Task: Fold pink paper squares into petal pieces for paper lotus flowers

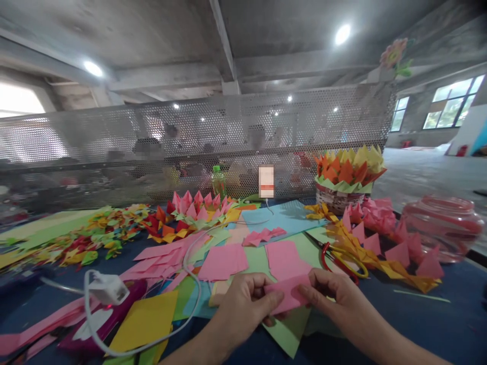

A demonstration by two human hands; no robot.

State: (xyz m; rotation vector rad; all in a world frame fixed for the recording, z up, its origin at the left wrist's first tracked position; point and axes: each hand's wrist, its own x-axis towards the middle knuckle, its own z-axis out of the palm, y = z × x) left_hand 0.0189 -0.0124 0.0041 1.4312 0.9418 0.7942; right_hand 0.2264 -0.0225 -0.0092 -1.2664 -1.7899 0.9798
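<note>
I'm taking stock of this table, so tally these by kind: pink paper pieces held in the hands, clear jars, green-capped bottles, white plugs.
Held pink paper: 1
Clear jar: 1
Green-capped bottle: 1
White plug: 1
Total: 4

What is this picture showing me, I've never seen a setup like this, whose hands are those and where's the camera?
There's no machine here: these are a person's own bare hands. The single picture comes from a camera on their head, looking forward and down. The left hand and right hand hold a piece of pink paper between them. On the dark blue table lie pink squares, scissors and a white plug with its cable. Farther back on the right are a basket and a clear jar.
</note>
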